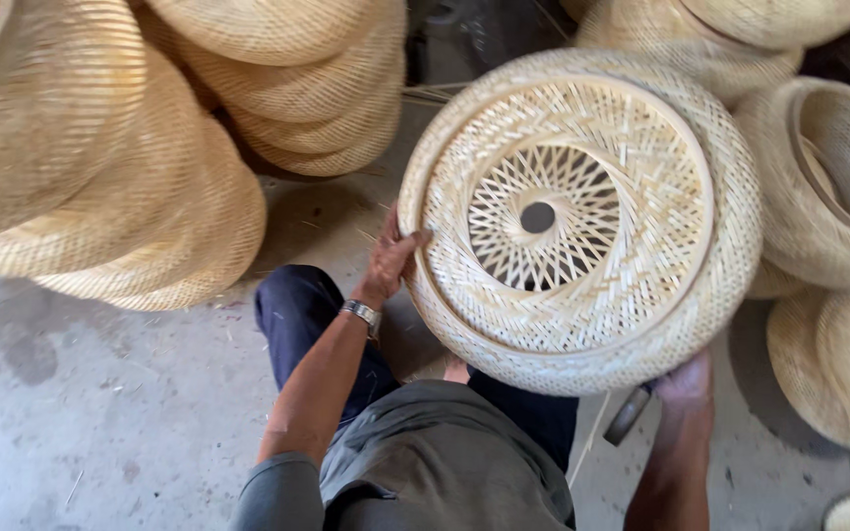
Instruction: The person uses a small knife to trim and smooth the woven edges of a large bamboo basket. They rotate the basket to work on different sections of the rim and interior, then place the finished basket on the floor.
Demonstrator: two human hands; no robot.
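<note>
From the head camera I look down on a round woven bamboo basket [582, 221], pale cream, held tilted so its inner face turns up toward me. It sits right of centre in the scene, raised above the lap. A tight weave forms its thick outer wall; inside, an open star-like lattice closes on a small dark hole at the middle.

The left hand [394, 258] lies at the basket's left edge — fingers curled over the rim, thumb side against the outer wall, clasping it. Its forearm runs down and to the left toward me, bent at the elbow, with a metal wristwatch [362, 314] on the wrist.

The right hand [683, 382] is at the basket's near right underside, touching the wall from below. Most of it is hidden by the basket, so I cannot tell how its fingers are set. A dark tool handle [630, 417] shows just beside it; whether the hand holds it is unclear.

Below, I see dark blue trousers [299, 307] and a grey shirt [435, 462]. Stacks of similar woven baskets [130, 167] stand far left and along the right, on a grey concrete floor [71, 403].
</note>
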